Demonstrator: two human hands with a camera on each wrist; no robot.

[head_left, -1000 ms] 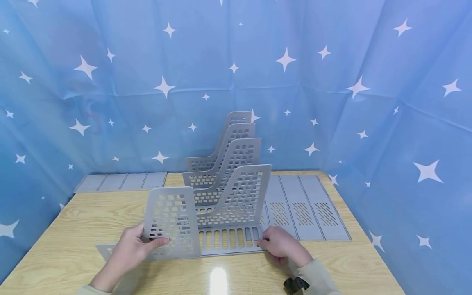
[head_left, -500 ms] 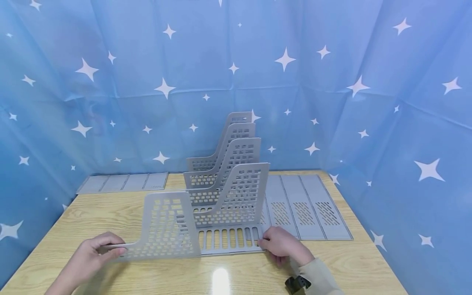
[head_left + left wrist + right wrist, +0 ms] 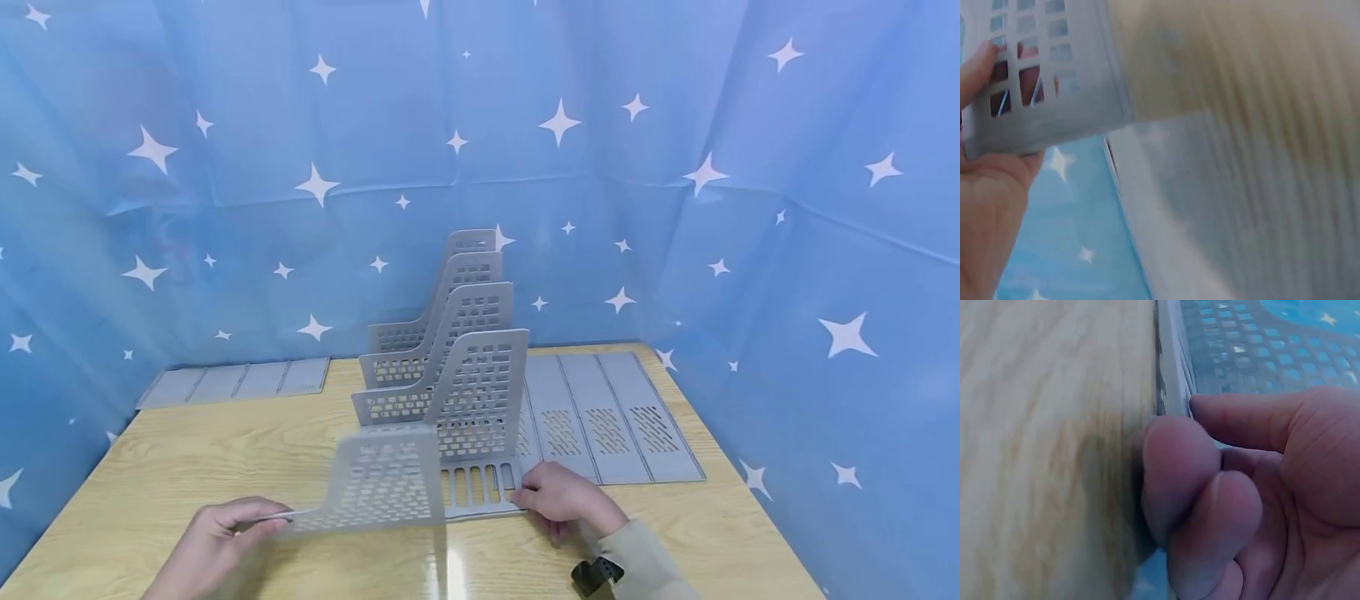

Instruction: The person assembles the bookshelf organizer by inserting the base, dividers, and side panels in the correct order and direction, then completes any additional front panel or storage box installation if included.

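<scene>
A grey perforated file-rack side panel [image 3: 384, 492] stands near the table's front, low end to the left. My left hand [image 3: 213, 546] pinches that low end; the left wrist view shows thumb and fingers on either face of the perforated panel [image 3: 1079, 103]. The tall part of this panel overlaps the left portion of the slotted grey base [image 3: 487, 509]. My right hand [image 3: 566, 498] holds the base's front right corner, its fingers curled at the edge in the right wrist view. Behind, several matching upright dividers [image 3: 487, 392] stand in a row on the base.
Flat grey panels [image 3: 611, 429] with slanted slots lie on the wooden table [image 3: 660, 550] at right. More flat grey panels [image 3: 232, 383] lie at the back left. A blue curtain [image 3: 570, 183] with white stars surrounds the table.
My left hand has shifted its grip from the panel's tall part to its low end. The panel has moved right, across more of the base. The right hand keeps its hold; the view turned slightly right.
</scene>
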